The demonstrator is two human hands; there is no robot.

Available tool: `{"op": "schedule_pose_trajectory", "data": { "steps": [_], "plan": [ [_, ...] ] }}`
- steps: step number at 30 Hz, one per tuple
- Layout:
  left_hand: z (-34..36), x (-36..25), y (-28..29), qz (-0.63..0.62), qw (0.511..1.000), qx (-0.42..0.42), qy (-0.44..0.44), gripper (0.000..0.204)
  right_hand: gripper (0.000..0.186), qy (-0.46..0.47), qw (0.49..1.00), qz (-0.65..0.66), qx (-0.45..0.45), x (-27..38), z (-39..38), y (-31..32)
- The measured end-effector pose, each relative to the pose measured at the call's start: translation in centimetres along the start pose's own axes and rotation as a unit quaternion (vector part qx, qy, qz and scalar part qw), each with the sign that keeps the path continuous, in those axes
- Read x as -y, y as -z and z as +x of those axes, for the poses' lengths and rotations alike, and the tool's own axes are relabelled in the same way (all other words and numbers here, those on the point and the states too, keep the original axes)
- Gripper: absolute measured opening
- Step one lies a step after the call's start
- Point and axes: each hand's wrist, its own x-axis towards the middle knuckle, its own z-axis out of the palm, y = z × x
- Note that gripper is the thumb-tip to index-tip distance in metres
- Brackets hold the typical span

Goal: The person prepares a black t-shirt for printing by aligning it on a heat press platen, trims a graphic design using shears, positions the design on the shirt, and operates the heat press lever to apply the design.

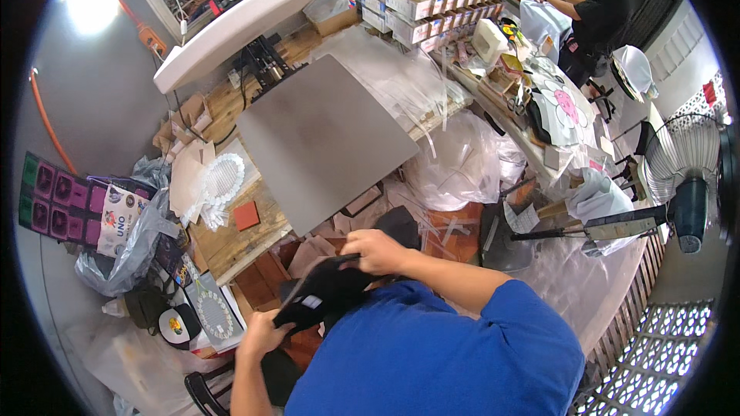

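A black cloth item [330, 290] with a small white label is stretched between my two hands, low in front of my blue shirt. My left hand [262, 333] is closed on its lower left end. Higher up, my right hand [374, 252] grips the upper right part with bent fingers. Folds hide what kind of cloth piece it is. Just beyond my hands lies a large grey square plate [327, 142] over the wooden table [223, 250].
A thick white slab [250, 19] juts out above the table's back. Small orange square [247, 216] and white lacy cutouts [223, 179] lie left of the plate. Stacked cardboard bins [420, 4] stand behind. A fan [686, 177] is at right; another person [601, 23] works at far right.
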Motion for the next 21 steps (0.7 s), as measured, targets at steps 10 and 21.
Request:
{"op": "schedule_pose_trajectory", "data": {
  "steps": [10, 21],
  "plan": [
    [6.3, -0.8, -7.6, -0.02, 0.929, -0.312, -0.199, 0.015, 0.024, -0.174, 0.979, -0.097, 0.038, -5.0, -9.4, 8.3],
    [6.4, -5.2, 0.2, 0.026, 0.949, -0.274, -0.151, 0.02, 0.016, -0.189, 0.947, -0.163, -0.202, -8.5, -10.2, 14.1]
  ]
}}
